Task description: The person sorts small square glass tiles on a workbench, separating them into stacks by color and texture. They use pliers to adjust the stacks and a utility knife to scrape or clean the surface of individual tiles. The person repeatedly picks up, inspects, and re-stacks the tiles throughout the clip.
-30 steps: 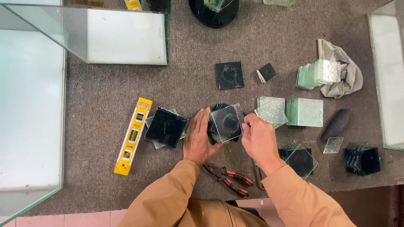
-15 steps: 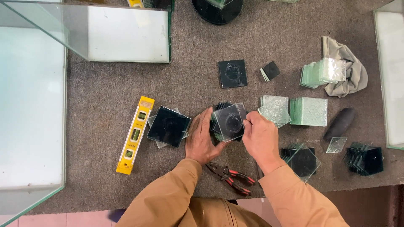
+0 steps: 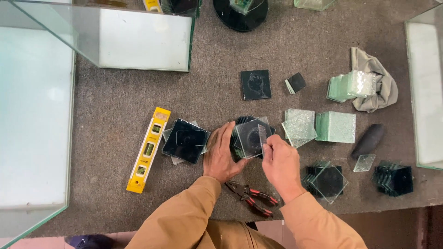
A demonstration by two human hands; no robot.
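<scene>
Left to right: a yellow spirit level (image 3: pixel 148 150) lies on the table (image 3: pixel 115 101), a dark glass stack (image 3: pixel 185 140) just right of it. The left hand (image 3: pixel 221 154) braces the center stack, fingers spread along its left edge. The clear glass square (image 3: pixel 249 137) lies on top; the right hand (image 3: pixel 281 161) pinches its right edge.

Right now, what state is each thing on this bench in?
Left hand: flat against the centre glass stack, steadying it.
Right hand: pinching a small clear strip over that stack.
Pliers: lying shut, untouched.
Yellow level: lying flat.
Grey cloth: crumpled.
</scene>
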